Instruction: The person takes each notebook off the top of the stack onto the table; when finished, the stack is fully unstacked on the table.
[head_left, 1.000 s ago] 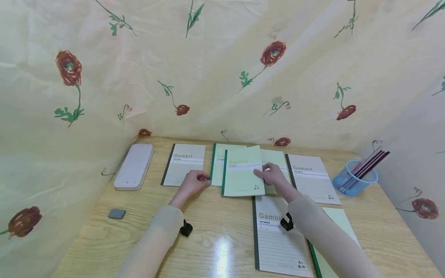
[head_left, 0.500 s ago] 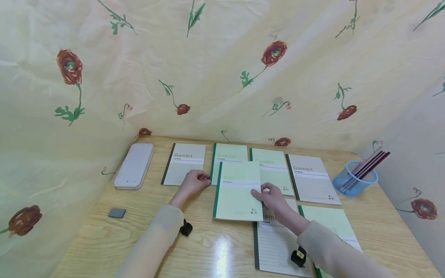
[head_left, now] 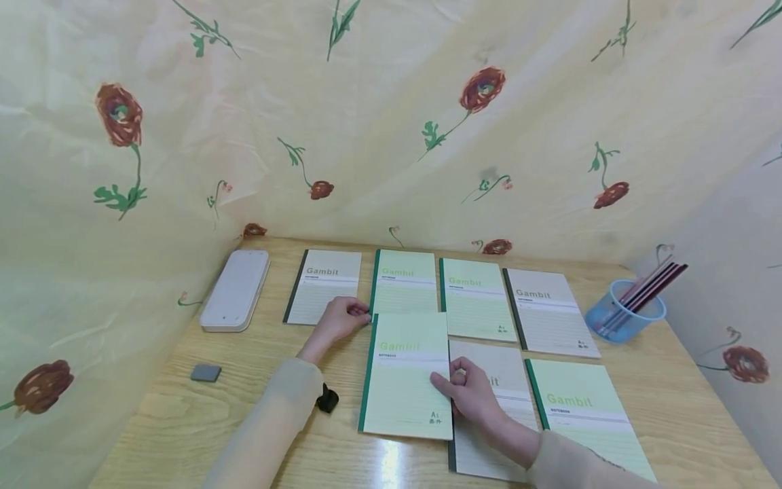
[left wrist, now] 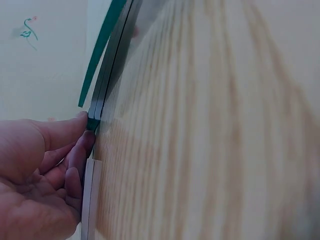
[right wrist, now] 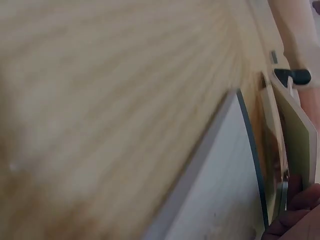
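Observation:
My right hand (head_left: 473,394) grips a light green notebook (head_left: 400,387) by its right edge, thumb on the cover and fingers underneath. This notebook is raised off the table; in the right wrist view its pages (right wrist: 300,135) stand above a grey-spined notebook (right wrist: 220,185). My left hand (head_left: 342,320) pinches the lower left corner of another green notebook (head_left: 404,282) lying at the back. In the left wrist view, thumb and finger meet at that green corner (left wrist: 93,122). Under the left hand lies a white notebook (head_left: 324,285).
More notebooks lie at the back: a green one (head_left: 478,299) and a white one (head_left: 550,312). In front are a white notebook (head_left: 489,441), partly covered, and a green notebook (head_left: 589,414). A blue pen cup (head_left: 626,312), a white case (head_left: 235,291) and a grey eraser (head_left: 206,373) stand around.
My right hand has drawn the green notebook toward me and slightly left, off the back row, uncovering the two green notebooks there. My left hand has stayed in place.

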{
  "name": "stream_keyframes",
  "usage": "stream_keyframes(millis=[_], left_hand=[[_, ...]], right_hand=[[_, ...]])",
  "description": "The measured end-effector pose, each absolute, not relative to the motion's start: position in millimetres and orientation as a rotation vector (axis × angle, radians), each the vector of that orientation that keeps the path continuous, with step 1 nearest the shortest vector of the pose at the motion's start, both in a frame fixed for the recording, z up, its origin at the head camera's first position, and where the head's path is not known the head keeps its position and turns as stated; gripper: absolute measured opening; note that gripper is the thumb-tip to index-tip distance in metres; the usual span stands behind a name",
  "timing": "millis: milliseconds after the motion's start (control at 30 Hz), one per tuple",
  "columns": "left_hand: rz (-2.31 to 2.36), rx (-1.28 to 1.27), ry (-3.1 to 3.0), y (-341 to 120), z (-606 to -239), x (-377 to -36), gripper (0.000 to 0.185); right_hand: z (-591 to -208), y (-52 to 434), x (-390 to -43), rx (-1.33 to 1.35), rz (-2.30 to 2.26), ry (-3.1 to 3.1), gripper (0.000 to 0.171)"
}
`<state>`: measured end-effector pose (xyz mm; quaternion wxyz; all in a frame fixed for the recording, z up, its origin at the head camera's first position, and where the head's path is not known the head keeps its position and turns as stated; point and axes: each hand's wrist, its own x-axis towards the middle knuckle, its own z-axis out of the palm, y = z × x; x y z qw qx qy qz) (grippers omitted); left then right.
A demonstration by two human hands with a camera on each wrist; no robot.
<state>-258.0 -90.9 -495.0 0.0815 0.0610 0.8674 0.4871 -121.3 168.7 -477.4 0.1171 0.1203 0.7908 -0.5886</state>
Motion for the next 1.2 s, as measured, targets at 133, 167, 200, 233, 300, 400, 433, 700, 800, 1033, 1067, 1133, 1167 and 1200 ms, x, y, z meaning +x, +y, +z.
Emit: stream_keyframes(millis=[133,167,200,233,300,400,433,700,800,1033,1067,1133,1167,1200], left_hand=[[1.453,0.173,2.592,-90.5,-493.8,-257.9,0.018],[1.455,0.172,2.591,-90.5,-493.9,-257.9,0.018],[1.457,0.172,2.589,-90.5,-494.0,-258.0,0.018],[1.46,0.17,2.586,-90.5,-494.1,-258.2,0.018],[1.466,0.173,2.583,-90.6,-494.2,-258.0,0.018],[1.469,0.18,2.585,-90.8,-494.3,-257.6,0.018],[1.468,0.183,2.586,-90.8,-494.4,-257.4,0.018],[1.482,0.176,2.578,-90.3,-492.5,-256.0,0.018],[1.482,0.183,2.576,-90.3,-492.3,-255.2,0.018],[1.49,0.188,2.579,-90.3,-492.1,-254.8,0.018],[1.49,0.189,2.58,-90.3,-492.4,-255.0,0.018],[1.493,0.191,2.581,-90.4,-492.4,-255.0,0.018],[1.494,0.189,2.58,-90.4,-492.5,-255.2,0.018],[1.491,0.192,2.582,-90.4,-492.7,-255.0,0.018]], right_hand=[[-479.8,165.3,-112.4,0.338,-1.731,2.272,0.028],[-480.0,164.6,-110.7,0.333,-1.732,2.262,0.028],[-480.2,164.1,-109.2,0.332,-1.734,2.252,0.029],[-480.4,163.6,-107.8,0.33,-1.736,2.243,0.03],[-480.7,162.9,-105.4,0.318,-1.741,2.231,0.031],[-480.8,162.1,-102.3,0.299,-1.739,2.218,0.032],[-480.9,162.1,-101.5,0.283,-1.73,2.224,0.032],[-481.4,163.5,-97.3,0.172,-1.625,2.291,0.036],[-481.5,165.0,-97.7,0.136,-1.558,2.358,0.033],[-480.3,167.4,-97.0,0.084,-1.43,2.463,0.029],[-480.6,168.2,-97.1,0.074,-1.411,2.476,0.028],[-481.6,169.4,-97.0,0.051,-1.387,2.5,0.027],[-482.2,169.9,-97.3,0.041,-1.375,2.511,0.026],[-482.9,170.3,-97.5,0.03,-1.369,2.518,0.026]])
